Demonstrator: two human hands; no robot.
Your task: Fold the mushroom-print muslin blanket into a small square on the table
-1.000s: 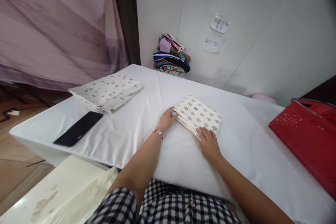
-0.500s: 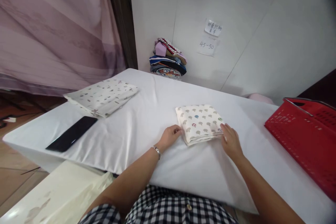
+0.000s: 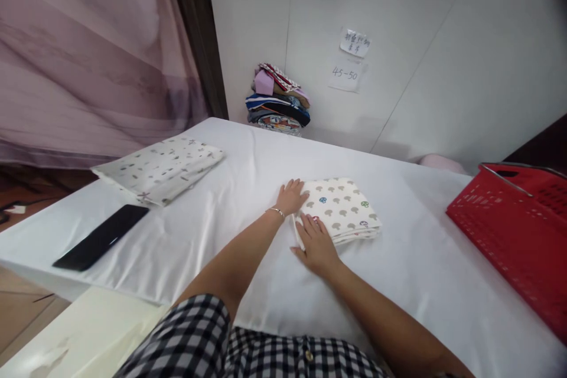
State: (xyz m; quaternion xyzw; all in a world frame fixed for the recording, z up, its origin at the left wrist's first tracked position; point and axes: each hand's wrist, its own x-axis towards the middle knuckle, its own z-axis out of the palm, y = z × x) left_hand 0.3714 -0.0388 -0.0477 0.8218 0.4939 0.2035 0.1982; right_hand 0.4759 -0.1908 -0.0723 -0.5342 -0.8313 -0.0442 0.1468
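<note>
Head view: both hands on a folded cloth at frame centre.
I see my left hand (image 3: 291,196) flat at the cloth (image 3: 341,209) far-left corner, right hand (image 3: 315,241) spread open on its near-left edge, on the counter (image 3: 230,212).

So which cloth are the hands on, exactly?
On the white table, near the middle, lies a small folded cloth with both hands at its left edge. Unlike the larger folded cloth far left, it bears grey and coloured mushroom shapes.
</note>
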